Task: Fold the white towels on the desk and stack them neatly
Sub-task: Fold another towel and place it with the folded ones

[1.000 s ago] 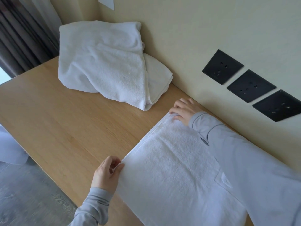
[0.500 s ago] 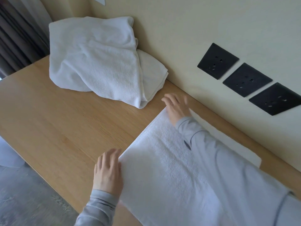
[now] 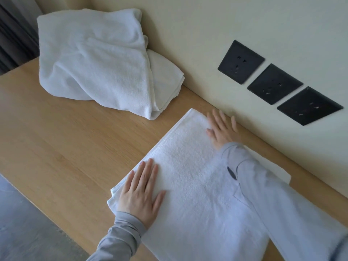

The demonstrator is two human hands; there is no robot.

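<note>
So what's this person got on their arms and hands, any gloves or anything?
No gloves: the left hand and right hand are bare, with no ring or watch showing. Both arms are in long sleeves that reach the wrists. The left sleeve looks mid grey, with soft creases. The right sleeve looks paler, a bluish grey, with a small dark slit near its cuff.
</note>
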